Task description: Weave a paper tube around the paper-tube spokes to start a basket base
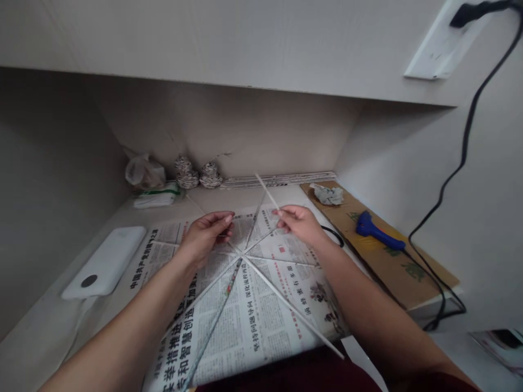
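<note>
Right hand (297,222) pinches a pale strip (267,192) above the newspaper (255,329); left hand (208,231) apart, grip unclear! Spoked frame (242,255) on the newspaper looks light, bendy; best held where its spokes cross.

A seemingly domestic craft corner (241,128): newspaper (265,310) under the left hand (210,231), 2 gourd-shaped ornaments (187,175) beyond it, a blue glue gun (378,233) right of the right hand (297,222).

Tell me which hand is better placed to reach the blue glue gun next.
Probably the right hand: it is nearer the blue glue gun, which lies on that side. It appears to pinch a pale stick, so its grip must loosen first. The left hand would have to reach across.
</note>
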Available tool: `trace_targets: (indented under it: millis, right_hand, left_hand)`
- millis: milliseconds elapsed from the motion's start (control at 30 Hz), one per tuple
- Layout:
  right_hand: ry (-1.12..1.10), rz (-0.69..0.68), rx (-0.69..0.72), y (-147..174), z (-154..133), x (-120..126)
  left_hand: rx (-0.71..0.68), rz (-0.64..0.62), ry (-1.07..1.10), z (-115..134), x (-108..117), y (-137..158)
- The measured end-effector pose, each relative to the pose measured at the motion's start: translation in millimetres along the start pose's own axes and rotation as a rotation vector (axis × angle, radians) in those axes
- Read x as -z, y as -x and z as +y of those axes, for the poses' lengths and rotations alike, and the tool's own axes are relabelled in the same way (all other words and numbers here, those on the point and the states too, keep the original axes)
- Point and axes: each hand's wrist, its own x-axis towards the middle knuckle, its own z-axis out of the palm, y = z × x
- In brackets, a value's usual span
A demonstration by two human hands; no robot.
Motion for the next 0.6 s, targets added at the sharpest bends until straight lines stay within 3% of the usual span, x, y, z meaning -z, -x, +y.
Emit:
trace_targets:
  millis: [67, 267, 400, 500, 600]
  right_hand:
    - [0.153, 0.218, 0.047, -12, 6, 20]
    - [0.69, 0.523, -0.1, -21, 15, 76]
    - [0.95, 0.579, -0.275, -16, 15, 90]
    - [0.998, 0.579, -0.335, -15, 17, 93]
    - [1.016, 0.579, -0.353, -15, 21, 96]
  left_hand:
    - [-0.017, -0.002, -0.054, -2, 1, -1]
    - [-0.051, 0.002, -0.117, 0, -1, -1]
    - [-0.05, 0.005, -0.114, 1, 0, -1]
    - [-0.068, 0.012, -0.122, -1, 2, -3]
    - [-0.184, -0.01, -0.205, 8, -2, 6]
